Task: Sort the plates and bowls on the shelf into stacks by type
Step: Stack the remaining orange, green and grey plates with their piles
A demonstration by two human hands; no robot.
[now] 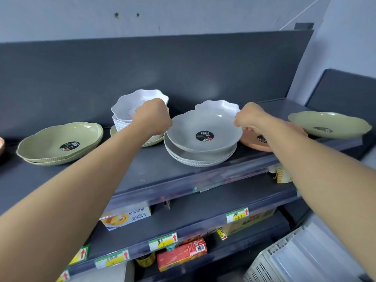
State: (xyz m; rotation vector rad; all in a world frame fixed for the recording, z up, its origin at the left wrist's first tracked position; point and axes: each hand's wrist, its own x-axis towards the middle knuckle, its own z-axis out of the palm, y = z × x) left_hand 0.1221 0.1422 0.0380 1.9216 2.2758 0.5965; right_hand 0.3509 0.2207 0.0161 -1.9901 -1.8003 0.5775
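Two bare forearms are reaching from the near edge toward the top shelf (154,165) of a dark grey store rack. At centre, the left hand (151,117) and the right hand (247,119) are each pinching an opposite rim of a grey plate (203,129), holding it tilted just above a stack of matching grey plates (200,156). Both hands are closed on that rim, fingers curled tight. Behind the lifted plate, a single white scalloped bowl (218,106) is sitting by the back panel. To the left, partly hidden by the left hand, a stack of white scalloped bowls (127,110) is resting on a green plate (151,142). Farther left, two green plates (59,142) are lying stacked near the shelf front. Under the right wrist, a pink plate (254,144) is peeking out, and at far right another green plate (328,125) is sitting at the shelf's end. Below, price tags (162,241) are lining the lower shelf edges above boxed goods, including a red carton (182,254). A white crate (305,255) is occupying the near right corner.
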